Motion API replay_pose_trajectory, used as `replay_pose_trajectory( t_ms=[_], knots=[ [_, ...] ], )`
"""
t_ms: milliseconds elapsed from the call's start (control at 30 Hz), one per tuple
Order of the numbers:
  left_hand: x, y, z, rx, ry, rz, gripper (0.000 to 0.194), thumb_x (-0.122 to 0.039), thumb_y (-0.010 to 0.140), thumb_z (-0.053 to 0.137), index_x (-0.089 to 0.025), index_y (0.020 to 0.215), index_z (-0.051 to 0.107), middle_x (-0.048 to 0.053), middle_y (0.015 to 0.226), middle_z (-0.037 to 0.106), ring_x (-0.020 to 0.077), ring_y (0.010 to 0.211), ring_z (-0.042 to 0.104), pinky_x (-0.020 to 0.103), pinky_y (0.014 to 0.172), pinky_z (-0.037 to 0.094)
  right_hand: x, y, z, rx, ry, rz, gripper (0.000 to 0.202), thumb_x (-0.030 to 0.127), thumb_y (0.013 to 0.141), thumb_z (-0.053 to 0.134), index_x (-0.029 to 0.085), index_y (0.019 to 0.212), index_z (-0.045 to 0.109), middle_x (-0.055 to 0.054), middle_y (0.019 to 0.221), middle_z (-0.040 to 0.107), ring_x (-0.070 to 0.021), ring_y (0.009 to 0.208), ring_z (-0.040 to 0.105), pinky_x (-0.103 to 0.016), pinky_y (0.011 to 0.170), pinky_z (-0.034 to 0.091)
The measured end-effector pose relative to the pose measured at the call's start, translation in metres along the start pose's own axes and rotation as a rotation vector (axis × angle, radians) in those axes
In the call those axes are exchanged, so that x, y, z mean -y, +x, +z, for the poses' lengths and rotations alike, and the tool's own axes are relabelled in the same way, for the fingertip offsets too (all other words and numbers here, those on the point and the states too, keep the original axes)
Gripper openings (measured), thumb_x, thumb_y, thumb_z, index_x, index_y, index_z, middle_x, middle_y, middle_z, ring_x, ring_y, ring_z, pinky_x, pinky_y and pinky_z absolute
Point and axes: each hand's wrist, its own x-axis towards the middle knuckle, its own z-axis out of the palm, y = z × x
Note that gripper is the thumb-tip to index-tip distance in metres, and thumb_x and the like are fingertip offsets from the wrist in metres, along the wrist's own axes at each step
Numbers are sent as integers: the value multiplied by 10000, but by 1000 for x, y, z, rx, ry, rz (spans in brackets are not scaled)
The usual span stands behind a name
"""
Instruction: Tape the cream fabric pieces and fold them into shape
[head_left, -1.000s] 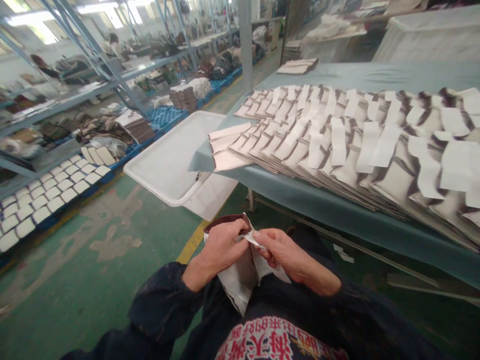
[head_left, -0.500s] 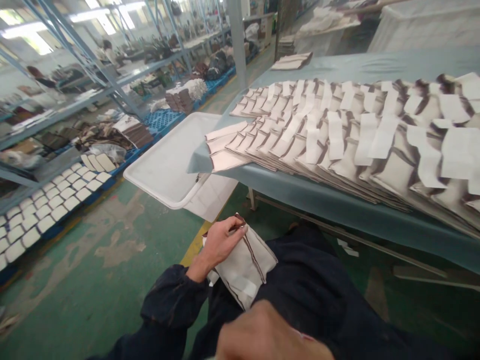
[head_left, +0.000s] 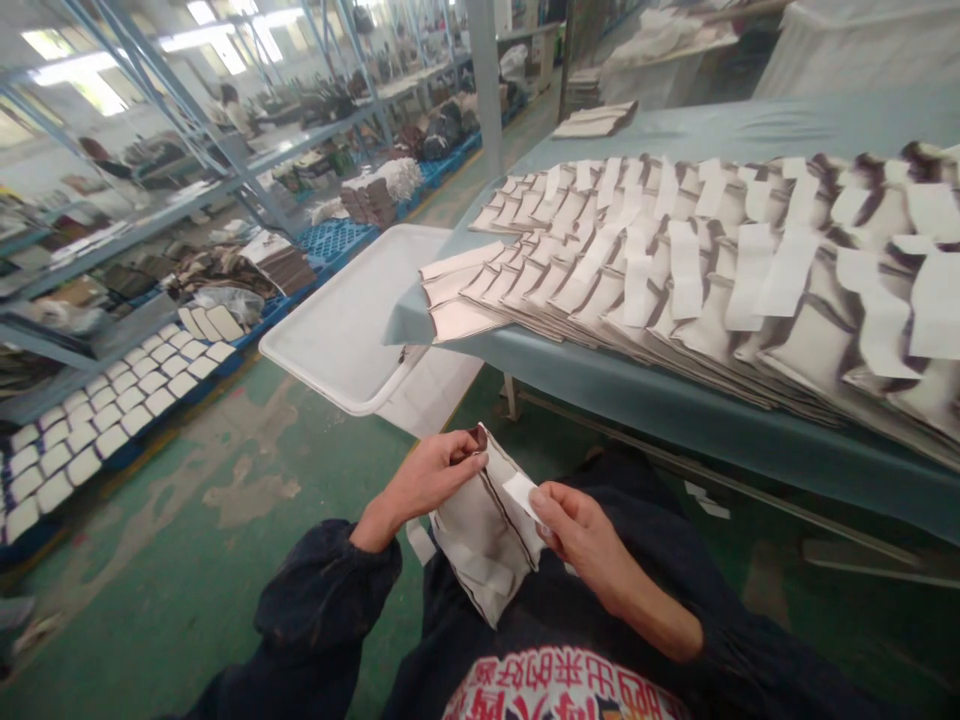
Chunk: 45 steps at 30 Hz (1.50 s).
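A cream fabric piece with dark brown edging rests over my lap, its upper end raised. My left hand grips that upper end between thumb and fingers, beside a brown fold. Between the thumb and fingers of my right hand is a small white paper slip, held against the right part of the fabric. Another white slip hangs at the fabric's left side, below my left hand.
A table covered in blue-green sheeting carries overlapping rows of cream pieces with white strips. A white plastic tub stands at its left corner. Pallets with pale pads line the floor at left.
My right hand has moved up and forward from the bottom of the view to the fabric, with a white slip now visible in it. My left hand keeps its grip.
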Motion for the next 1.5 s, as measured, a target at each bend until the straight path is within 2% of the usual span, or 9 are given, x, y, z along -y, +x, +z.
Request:
replay_pose_trajectory(
  t_ms=[267,433,567,733,867,967,1100,1367,1500],
  knots=[
    [1,-1,1,47,-39,8,228,-385,887,613,-190,775,576,-49,696,481,136,658,418,266,609,303,-2,4,-6,-56,81,45,623,787,709,691,203,680,476,83,559,380,-58,480,242,-219,447,160],
    [20,5,-16,163,-236,-150,269,-440,757,745,-183,763,664,3,765,655,193,771,559,272,680,420,-5,0,2,119,210,234,613,708,628,801,223,735,441,134,550,291,-41,460,146,-202,427,105],
    [38,9,-26,212,-367,-261,297,-450,756,725,-158,807,696,24,764,714,187,712,617,283,674,493,-12,3,19,215,116,293,503,627,685,776,218,786,502,136,521,279,-54,447,165,-211,425,121],
    [43,18,-19,88,-536,-356,255,-397,782,655,-151,849,669,38,748,723,156,628,623,264,617,504,-14,23,38,68,-225,-112,417,590,873,555,204,713,544,26,613,490,-132,569,443,-255,533,328],
    [37,28,-11,0,-623,-397,163,-319,759,643,-159,786,659,37,681,711,167,612,641,252,567,484,-22,38,39,-100,-715,-356,353,538,870,609,195,791,620,-21,707,612,-190,657,550,-285,614,370],
    [36,33,-3,-46,-655,-418,115,-270,755,640,-158,736,658,33,625,694,178,613,656,253,569,484,-35,43,32,-118,-973,-578,292,456,924,581,193,802,614,-56,769,650,-211,714,594,-292,646,379],
    [40,37,7,-111,-668,-446,116,-249,789,649,-156,722,663,19,590,679,171,585,647,260,571,483,-46,45,23,-84,-1057,-737,237,329,998,464,198,853,599,-73,844,659,-212,785,621,-282,659,380],
    [42,38,10,-242,-686,-451,162,-263,868,610,-142,809,702,27,590,689,171,573,635,255,576,480,-37,48,22,13,-723,-339,325,486,971,481,220,784,497,13,657,565,-159,602,499,-251,569,341],
    [41,37,11,-283,-687,-416,180,-289,865,632,-127,850,709,21,606,683,155,559,605,239,567,468,-23,50,21,118,-785,-317,378,442,988,420,205,708,513,4,620,549,-148,585,472,-262,565,317]
  ],
)
